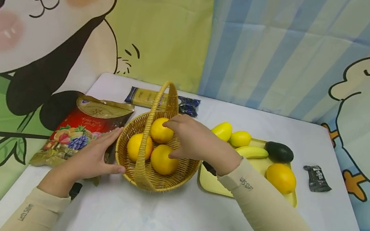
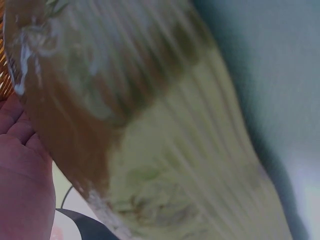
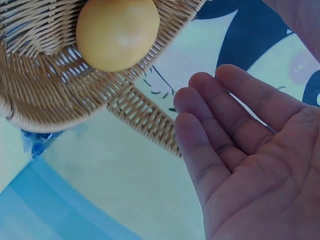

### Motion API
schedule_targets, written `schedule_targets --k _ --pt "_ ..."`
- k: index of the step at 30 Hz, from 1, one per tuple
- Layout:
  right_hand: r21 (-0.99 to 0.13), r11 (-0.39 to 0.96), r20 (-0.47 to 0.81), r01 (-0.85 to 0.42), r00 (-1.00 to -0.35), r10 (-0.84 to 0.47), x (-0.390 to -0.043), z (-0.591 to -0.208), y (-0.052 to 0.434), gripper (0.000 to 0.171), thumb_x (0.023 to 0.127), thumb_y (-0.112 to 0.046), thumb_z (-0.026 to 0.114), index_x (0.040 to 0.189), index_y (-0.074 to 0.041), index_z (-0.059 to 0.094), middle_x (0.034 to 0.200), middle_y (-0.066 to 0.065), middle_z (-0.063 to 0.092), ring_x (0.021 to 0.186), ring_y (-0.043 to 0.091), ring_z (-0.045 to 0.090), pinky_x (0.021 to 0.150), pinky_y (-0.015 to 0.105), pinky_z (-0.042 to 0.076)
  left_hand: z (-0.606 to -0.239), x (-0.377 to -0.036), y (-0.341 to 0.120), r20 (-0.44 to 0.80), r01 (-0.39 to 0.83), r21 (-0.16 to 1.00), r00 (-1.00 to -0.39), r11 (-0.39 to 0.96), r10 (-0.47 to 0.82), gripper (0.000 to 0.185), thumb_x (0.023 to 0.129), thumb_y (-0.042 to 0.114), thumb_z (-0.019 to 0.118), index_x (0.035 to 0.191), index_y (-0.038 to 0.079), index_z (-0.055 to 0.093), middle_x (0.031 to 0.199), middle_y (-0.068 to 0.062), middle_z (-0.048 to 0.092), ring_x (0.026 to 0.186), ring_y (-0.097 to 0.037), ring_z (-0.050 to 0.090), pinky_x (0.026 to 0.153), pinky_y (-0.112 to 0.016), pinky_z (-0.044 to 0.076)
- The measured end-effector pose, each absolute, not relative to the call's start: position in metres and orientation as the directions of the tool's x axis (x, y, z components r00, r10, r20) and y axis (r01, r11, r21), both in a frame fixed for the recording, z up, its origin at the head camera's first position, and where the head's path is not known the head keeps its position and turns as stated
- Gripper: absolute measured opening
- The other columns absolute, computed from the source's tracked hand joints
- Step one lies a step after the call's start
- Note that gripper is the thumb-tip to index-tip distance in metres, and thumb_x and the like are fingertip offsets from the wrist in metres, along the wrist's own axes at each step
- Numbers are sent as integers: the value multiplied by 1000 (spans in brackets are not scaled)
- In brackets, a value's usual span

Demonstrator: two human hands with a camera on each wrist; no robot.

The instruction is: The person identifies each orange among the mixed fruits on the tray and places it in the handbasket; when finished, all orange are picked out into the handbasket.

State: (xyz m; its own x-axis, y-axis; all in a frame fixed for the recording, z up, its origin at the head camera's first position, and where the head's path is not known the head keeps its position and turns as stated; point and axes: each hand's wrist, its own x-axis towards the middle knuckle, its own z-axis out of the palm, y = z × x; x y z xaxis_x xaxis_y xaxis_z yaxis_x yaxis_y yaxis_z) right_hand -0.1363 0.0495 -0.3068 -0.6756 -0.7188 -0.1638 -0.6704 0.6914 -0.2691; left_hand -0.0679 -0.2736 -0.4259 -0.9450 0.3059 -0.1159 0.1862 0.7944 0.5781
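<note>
Three oranges lie in a wicker basket (image 1: pixel 188 172) with an arched handle (image 1: pixel 144 153): a back one (image 1: pixel 160 132), a left one (image 1: pixel 136 146) and a front one (image 1: pixel 164 160). My right hand (image 1: pixel 197 139) hovers over the basket's right side, fingertips beside the oranges. In the right wrist view its palm faces the camera with nothing in it, fingers slightly bent and apart from the orange (image 3: pixel 117 35). My left hand (image 1: pixel 92 157) is at the basket's left rim, thumb and fingers spread. Beneath it lies a candy bag (image 1: pixel 77 130), which fills most of the left wrist view.
A yellow tray (image 1: pixel 217 187) right of the basket bears a banana (image 1: pixel 253 152), an avocado (image 1: pixel 279 152) and an orange (image 1: pixel 281 178). Lemons (image 1: pixel 240 139) and a mango-like yellow fruit (image 1: pixel 222 130) are at its back edge. A pasta packet (image 1: pixel 144 97) lies behind the basket, a black packet (image 1: pixel 317 179) far right.
</note>
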Motion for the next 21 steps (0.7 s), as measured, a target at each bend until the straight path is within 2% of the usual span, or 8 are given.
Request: schedule_targets --k 16,21 --pt "-364 697 -34 -618 -739 -673 -133 -306 91 83 84 -41 89 153 -11 53 155 9 55 145 30 50 121 45 44 -428 -69 -274 -115 189 589 -943 786 312 128 78 64 85 170 19 9 176 -16 18 159 -48 21 120 -78 24" --pt "-389 711 -2 -586 -771 -636 -130 -311 106 85 84 -41 89 155 -14 52 155 10 54 146 32 48 122 50 42 -428 -69 -274 -110 193 589 -943 785 314 127 78 63 85 170 20 9 175 -17 19 159 -49 22 119 -78 25"
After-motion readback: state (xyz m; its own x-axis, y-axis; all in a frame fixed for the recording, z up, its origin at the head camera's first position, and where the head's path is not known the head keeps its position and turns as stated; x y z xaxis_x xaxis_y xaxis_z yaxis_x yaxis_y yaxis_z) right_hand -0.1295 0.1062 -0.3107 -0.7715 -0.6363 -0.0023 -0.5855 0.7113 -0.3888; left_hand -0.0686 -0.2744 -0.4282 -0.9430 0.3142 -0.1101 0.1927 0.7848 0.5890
